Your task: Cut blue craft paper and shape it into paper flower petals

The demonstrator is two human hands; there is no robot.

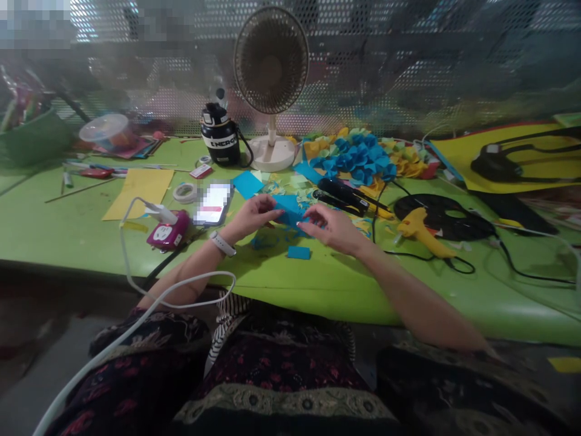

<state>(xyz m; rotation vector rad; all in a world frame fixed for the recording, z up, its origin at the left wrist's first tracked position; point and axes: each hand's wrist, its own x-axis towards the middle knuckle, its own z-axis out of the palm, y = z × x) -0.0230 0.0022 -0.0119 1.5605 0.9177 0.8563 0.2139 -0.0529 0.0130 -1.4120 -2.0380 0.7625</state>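
On the near side of the off-white, round-headed fan: thin blue paper rectangle, stretched between two bare hands over the bright green surface
Left hand: grip's pinched onto the paper's left edge, white band on that wrist
Right hand: grip's clamped on the right edge, thumb and finger together on it
Small blue paper piece: lying flat, farther out on the fan's near side than the held sheet
Bottle: chunky black one with a white lettered band, just left of the fan
Petal pile: loads of crumpled blue paper bits, right of the fan
Glue gun: yellow plastic, corded, to the fan's near right, well apart from it
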